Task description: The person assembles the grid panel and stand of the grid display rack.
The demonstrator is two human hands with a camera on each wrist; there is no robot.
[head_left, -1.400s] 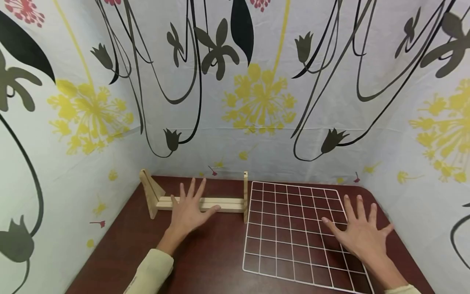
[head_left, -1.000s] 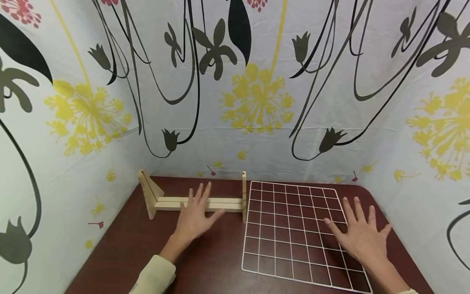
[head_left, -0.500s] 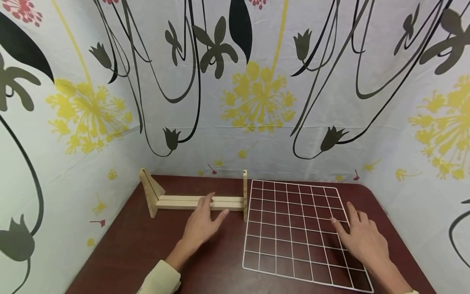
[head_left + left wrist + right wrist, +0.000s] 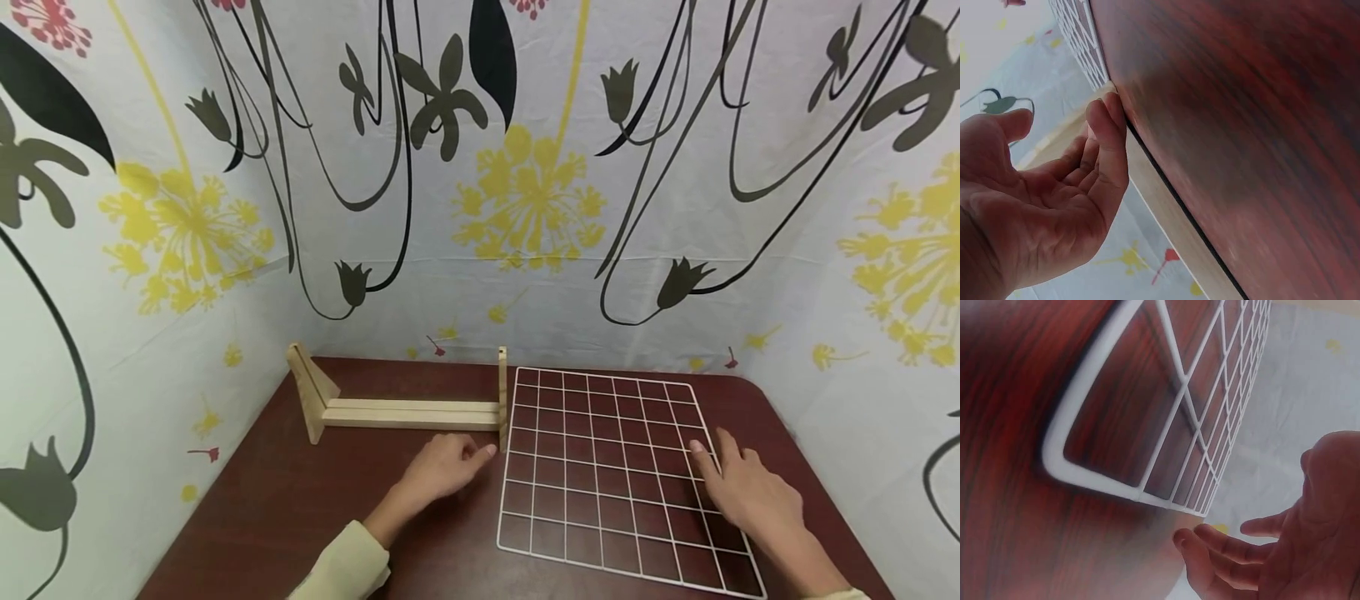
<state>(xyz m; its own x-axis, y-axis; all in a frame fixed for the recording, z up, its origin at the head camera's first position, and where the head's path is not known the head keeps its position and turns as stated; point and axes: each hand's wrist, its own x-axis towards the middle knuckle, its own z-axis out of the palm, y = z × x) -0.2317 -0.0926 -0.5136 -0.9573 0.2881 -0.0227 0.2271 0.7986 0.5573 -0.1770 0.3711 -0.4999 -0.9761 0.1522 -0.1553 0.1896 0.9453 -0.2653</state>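
A white wire grid panel [image 4: 607, 475] lies on the dark red table, its right edge running beneath my right hand [image 4: 757, 496]. That hand hovers with thumb and fingers apart; in the right wrist view its relaxed fingers [image 4: 1229, 550] hold nothing near the grid's border [image 4: 1097, 481]. To the left stands a wooden rack [image 4: 412, 414] with two upright ends joined by a low crossbar. My left hand [image 4: 442, 467] is just in front of the rack's right end, fingers loosely bent and thumb pointing right. Nothing sits in its palm [image 4: 1041, 212] in the left wrist view.
The reddish-brown wood-grain table [image 4: 255, 508] carries both items. A pale cloth [image 4: 480, 208] with flower prints hangs around the back and sides, close behind the rack and grid.
My left hand has come right and nearer, from over the crossbar to the front of the rack's right end. Both hands' spread fingers have relaxed and bent. Rack and grid stay put.
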